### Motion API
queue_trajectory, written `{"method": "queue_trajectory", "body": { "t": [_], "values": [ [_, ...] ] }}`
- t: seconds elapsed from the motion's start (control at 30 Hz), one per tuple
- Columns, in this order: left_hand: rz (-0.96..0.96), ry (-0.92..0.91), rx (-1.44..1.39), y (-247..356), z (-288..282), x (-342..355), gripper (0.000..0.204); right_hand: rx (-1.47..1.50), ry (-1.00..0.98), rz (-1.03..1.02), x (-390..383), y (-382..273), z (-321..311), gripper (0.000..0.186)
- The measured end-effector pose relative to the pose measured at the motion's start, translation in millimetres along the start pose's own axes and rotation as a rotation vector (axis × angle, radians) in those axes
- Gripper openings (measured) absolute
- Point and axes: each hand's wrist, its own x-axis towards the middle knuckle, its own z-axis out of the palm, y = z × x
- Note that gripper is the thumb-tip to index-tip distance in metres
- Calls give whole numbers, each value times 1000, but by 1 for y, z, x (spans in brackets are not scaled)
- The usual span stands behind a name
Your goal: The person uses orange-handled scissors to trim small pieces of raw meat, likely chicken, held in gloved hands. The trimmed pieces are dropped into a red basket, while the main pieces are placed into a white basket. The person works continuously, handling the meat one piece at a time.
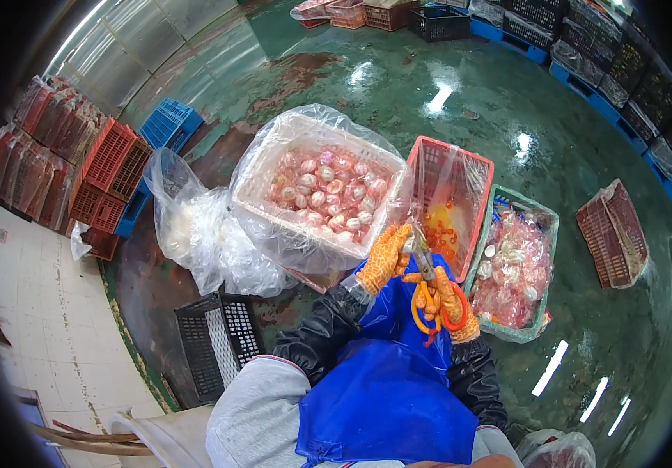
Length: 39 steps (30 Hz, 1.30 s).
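- Wet, glossy green floor (pixel 336 90) spreads behind in the head view.
- Orange-gloved right hand (pixel 449 300) clamps loop-handled metal scissors (pixel 425 265).
- Patterned-gloved left hand (pixel 382 261) pinches a small pale piece (pixel 408 244), blurred, beside them.
- Ahead, a film-lined white crate (pixel 289 226) of rounded balls (pixel 326 173).

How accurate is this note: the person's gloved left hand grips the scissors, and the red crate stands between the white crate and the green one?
One thing is wrong: the scissors are in the gloved right hand, not the left, as the head view shows. The red crate does stand between the white crate and the green one.
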Motion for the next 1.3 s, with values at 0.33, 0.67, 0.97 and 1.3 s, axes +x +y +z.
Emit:
{"method": "queue_trajectory", "body": {
  "t": [0.33, 0.67, 0.97, 1.3],
  "values": [
    [-4, 301, 293, 16, 15, 14, 30, 192, 2, 146, 46, -10, -8, 70],
    [26, 313, 666, -47, -28, 57, 79, -156, 87, 172, 49, -8, -27, 52],
    [277, 303, 383, -30, -33, 51, 48, 198, 643, -288, 41, -5, -90, 28],
    [409, 422, 623, 1, -96, -3, 34, -1314, 1205, 201, -31, 5, -243, 37]
  ]
}}
